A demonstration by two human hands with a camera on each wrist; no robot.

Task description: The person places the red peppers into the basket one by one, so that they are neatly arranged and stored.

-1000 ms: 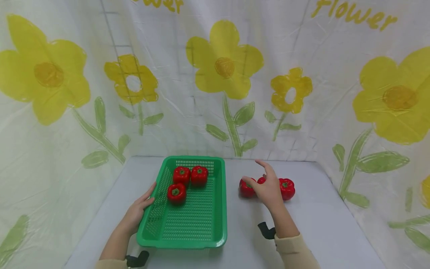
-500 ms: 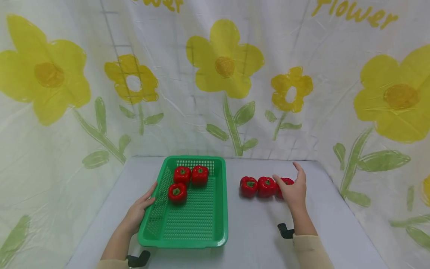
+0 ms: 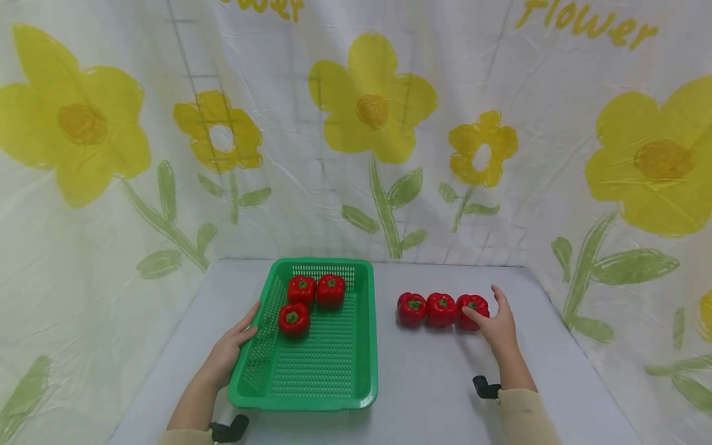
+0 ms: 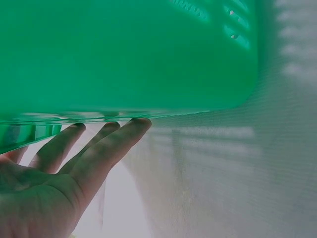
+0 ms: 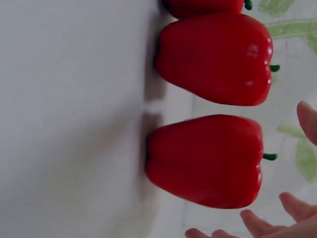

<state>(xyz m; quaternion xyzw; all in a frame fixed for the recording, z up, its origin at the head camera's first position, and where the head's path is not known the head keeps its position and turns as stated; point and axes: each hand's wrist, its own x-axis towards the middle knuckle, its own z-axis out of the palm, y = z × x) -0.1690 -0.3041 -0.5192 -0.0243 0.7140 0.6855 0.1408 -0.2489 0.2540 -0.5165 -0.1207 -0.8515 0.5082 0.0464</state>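
Note:
A green plastic basket [image 3: 303,405] with perforated walls holds three red bell peppers, one of them the pepper [image 3: 293,319] at the lower left of the group. My left hand [image 3: 222,353] lies along the basket's left side; its extended fingers [image 4: 111,148] touch the basket in the left wrist view. To the right, three more red bell peppers stand in a row, stems up. My right hand [image 3: 500,330] is at the rightmost bell pepper [image 5: 205,161], thumb in front and fingers on its right, spread and apart from it in the right wrist view.
The left pepper [image 3: 411,310] and middle pepper [image 3: 442,310] of the row stand close together on the white table [image 3: 423,383]. A curtain [image 3: 311,204] printed with yellow flowers hangs behind the table. Each wrist carries a small black camera mount [image 3: 486,387].
My right hand has moved right from above the middle of the row to the rightmost bell pepper, then lower and slightly nearer. The left hand and the basket have hardly moved.

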